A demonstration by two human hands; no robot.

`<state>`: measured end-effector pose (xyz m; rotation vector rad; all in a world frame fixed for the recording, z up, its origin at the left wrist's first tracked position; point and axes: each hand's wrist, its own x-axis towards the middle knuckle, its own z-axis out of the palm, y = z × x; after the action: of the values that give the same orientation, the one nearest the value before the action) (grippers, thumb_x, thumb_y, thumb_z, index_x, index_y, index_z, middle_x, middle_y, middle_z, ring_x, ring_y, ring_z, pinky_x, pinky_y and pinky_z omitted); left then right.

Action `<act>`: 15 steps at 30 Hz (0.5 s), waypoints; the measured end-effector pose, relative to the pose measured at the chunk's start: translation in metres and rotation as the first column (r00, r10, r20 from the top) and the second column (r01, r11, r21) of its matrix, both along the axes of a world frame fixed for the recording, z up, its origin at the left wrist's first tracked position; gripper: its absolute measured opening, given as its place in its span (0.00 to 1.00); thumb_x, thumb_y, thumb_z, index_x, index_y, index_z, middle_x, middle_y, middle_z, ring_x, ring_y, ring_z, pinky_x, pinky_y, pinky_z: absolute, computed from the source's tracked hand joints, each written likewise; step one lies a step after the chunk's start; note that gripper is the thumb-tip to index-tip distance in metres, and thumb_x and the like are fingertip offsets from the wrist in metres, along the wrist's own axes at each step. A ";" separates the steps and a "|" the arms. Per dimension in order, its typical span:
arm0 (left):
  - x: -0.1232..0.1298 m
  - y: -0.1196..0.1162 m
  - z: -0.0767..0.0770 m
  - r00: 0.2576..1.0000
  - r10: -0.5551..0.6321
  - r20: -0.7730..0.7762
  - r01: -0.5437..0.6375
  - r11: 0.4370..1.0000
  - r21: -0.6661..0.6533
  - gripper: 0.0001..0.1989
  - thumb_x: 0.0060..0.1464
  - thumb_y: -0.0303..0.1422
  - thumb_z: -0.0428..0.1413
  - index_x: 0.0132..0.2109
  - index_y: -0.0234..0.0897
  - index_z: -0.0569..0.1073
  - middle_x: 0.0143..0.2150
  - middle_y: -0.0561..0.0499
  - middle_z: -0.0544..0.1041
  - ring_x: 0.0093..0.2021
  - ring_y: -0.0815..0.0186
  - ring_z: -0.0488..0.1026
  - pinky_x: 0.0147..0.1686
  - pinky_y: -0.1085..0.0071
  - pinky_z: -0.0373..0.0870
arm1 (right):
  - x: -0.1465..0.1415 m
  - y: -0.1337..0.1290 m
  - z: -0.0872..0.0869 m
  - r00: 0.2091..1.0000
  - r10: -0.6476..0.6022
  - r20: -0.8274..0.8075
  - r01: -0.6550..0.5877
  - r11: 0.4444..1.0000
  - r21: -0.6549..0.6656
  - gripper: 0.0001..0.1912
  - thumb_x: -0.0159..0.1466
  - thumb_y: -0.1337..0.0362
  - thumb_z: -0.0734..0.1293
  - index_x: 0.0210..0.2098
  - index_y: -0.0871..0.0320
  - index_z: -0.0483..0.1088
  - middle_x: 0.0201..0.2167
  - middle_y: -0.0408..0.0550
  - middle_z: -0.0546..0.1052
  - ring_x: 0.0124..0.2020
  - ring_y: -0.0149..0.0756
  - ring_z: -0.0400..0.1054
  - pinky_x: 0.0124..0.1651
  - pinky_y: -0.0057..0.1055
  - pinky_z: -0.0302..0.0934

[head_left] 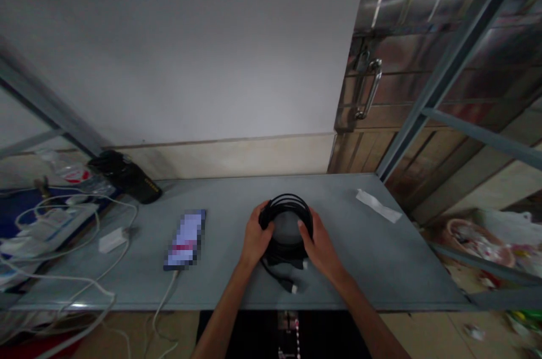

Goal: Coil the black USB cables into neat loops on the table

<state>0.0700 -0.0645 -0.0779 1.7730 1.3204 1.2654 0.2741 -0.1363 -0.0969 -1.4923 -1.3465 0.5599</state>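
A coiled black cable [290, 200] is held just above the grey tabletop near its front middle. My left hand [256, 236] grips the left side of the coil, thumb on the inner edge. Around the right side of the same coil, the fingers of my right hand [318, 239] are closed, thumb also toward the inside. A cable end with a connector [293, 288] hangs below the coil toward the table's front edge, and another plug [302, 263] shows beside my right hand.
On the grey table [228, 201] are a phone [185, 239] with a white cord, a white adapter [113, 240], a black bottle [127, 175], power strips [51, 229] and a white paper strip [378, 205]. Metal frame posts [423, 105] rise at both sides.
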 end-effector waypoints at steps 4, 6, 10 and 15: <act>0.012 -0.001 -0.007 0.992 0.091 0.091 -0.091 0.996 -0.006 0.31 0.56 0.24 0.58 0.67 0.42 0.76 0.66 0.43 0.82 0.68 0.51 0.79 0.74 0.46 0.71 | -0.001 0.003 -0.012 0.998 0.015 0.066 -0.017 1.000 0.019 0.37 0.80 0.42 0.56 0.77 0.60 0.59 0.75 0.69 0.68 0.79 0.55 0.62 0.82 0.59 0.56; 0.018 -0.003 -0.010 0.984 0.125 0.125 -0.126 0.992 -0.005 0.31 0.59 0.24 0.56 0.69 0.41 0.74 0.69 0.41 0.79 0.70 0.51 0.77 0.75 0.45 0.70 | 0.003 0.007 -0.016 0.995 0.018 0.101 -0.020 1.000 0.015 0.40 0.78 0.40 0.58 0.77 0.62 0.59 0.76 0.71 0.66 0.80 0.60 0.59 0.82 0.62 0.55; 0.025 -0.013 -0.010 0.987 0.095 0.131 -0.102 0.994 0.042 0.29 0.65 0.26 0.53 0.72 0.43 0.71 0.73 0.41 0.75 0.74 0.53 0.72 0.79 0.45 0.64 | 0.018 0.010 0.001 0.993 -0.036 0.114 0.037 0.999 -0.006 0.44 0.77 0.36 0.62 0.78 0.61 0.57 0.76 0.71 0.64 0.80 0.63 0.58 0.80 0.67 0.56; 0.023 -0.019 -0.008 0.996 0.031 0.087 -0.039 0.996 0.085 0.25 0.69 0.28 0.51 0.69 0.44 0.73 0.70 0.42 0.76 0.73 0.53 0.71 0.79 0.45 0.62 | 0.011 -0.025 0.066 0.972 0.046 0.230 -0.083 0.985 0.152 0.35 0.78 0.43 0.67 0.76 0.53 0.61 0.74 0.62 0.69 0.77 0.55 0.63 0.79 0.59 0.60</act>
<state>0.0929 -0.0838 -0.0858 1.7403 1.2713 1.4211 0.2856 -0.1615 -0.0309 -1.4150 -1.5828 0.3192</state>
